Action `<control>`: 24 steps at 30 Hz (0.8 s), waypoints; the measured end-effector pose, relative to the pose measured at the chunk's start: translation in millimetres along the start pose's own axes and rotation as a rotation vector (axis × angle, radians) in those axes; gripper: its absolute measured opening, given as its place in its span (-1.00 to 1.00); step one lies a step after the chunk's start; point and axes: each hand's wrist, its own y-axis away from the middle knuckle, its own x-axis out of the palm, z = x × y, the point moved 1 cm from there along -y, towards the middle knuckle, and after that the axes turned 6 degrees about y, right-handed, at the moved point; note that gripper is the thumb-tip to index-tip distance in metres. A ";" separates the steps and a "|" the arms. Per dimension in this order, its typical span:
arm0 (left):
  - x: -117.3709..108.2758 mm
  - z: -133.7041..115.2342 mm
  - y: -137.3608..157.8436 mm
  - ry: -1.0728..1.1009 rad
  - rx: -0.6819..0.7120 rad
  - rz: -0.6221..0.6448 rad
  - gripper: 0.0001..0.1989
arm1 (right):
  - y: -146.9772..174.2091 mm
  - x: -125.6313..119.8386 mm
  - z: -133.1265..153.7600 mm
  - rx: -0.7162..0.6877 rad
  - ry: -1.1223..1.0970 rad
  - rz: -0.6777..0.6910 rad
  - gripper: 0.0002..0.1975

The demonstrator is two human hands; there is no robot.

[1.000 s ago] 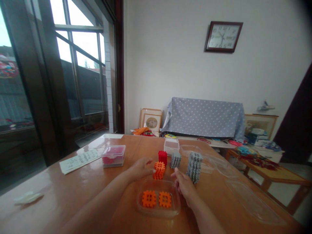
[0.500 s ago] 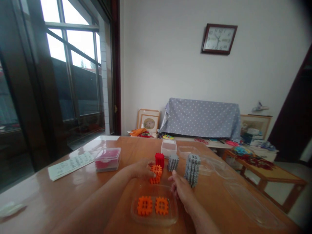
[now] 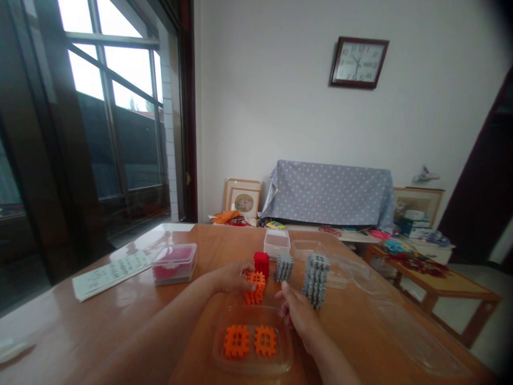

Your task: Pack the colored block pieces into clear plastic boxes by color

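Note:
My left hand [image 3: 235, 277] is closed around the left side of a stack of orange interlocking plastic blocks [image 3: 255, 289] standing on the table. In front of the stack lies a clear plastic tray [image 3: 251, 370]. Two orange notched blocks are in it, a left one [image 3: 236, 341] and a right one [image 3: 265, 340]. Between the tray and a tall grey block stack [image 3: 316, 280], my right hand [image 3: 296, 309] hovers with fingers loosely apart and nothing in them. Behind the orange stack stand a red block stack [image 3: 262, 264] and a shorter grey stack [image 3: 284, 268].
A lidded box with pink contents [image 3: 175, 263] and a printed sheet [image 3: 112, 275] lie at the left. A white translucent box [image 3: 276, 244] stands behind the stacks. Clear lids and trays, including a long clear lid [image 3: 417, 337], spread along the right side of the wooden table [image 3: 156, 331].
The camera view has shifted very slightly. Both hands and the block stacks keep nearly the same places, with my left hand still on the orange stack.

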 end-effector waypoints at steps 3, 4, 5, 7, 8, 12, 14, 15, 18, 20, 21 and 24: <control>-1.4 -0.7 1.1 -0.002 0.006 -0.014 -0.57 | -1.3 0.5 -1.7 -0.002 0.001 -0.008 -0.37; -2.2 -1.0 1.9 0.000 0.010 -0.022 -0.57 | -2.2 0.7 -2.8 -0.003 0.000 -0.009 -0.37; -3.1 -1.5 3.0 0.003 0.015 -0.030 -0.58 | -3.1 0.8 -3.9 -0.006 0.000 -0.010 -0.36; -4.9 -3.0 6.2 0.012 0.026 -0.049 -0.57 | -4.9 0.8 -5.9 -0.011 0.000 -0.010 -0.36; -5.8 -4.2 8.6 0.014 0.031 -0.070 -0.56 | -5.5 0.6 -6.8 -0.010 0.000 -0.011 -0.36; -6.3 -15.5 25.3 -0.018 0.057 -0.214 -0.51 | -6.2 -0.3 -9.0 -0.001 -0.004 -0.011 -0.35; -2.5 -25.9 37.1 -0.019 0.087 -0.192 -0.56 | -5.8 -0.5 -9.3 -0.001 -0.004 -0.008 -0.36; 0.3 -31.8 43.4 -0.012 0.103 -0.184 -0.56 | -5.6 -0.4 -9.3 -0.001 -0.002 -0.006 -0.36; 12.8 -47.6 61.0 -0.048 0.083 -0.176 -0.53 | -4.5 0.1 -8.8 -0.008 0.005 -0.004 -0.37; 23.5 -54.3 70.4 -0.094 0.075 -0.159 -0.54 | -3.7 0.6 -8.3 -0.015 0.011 -0.006 -0.37; 28.9 -56.2 74.2 -0.123 0.066 -0.160 -0.54 | -3.2 0.8 -8.1 -0.019 0.014 -0.009 -0.37; 43.4 -57.7 81.7 -0.224 0.035 -0.149 -0.55 | -2.0 1.1 -8.1 -0.030 0.019 -0.017 -0.37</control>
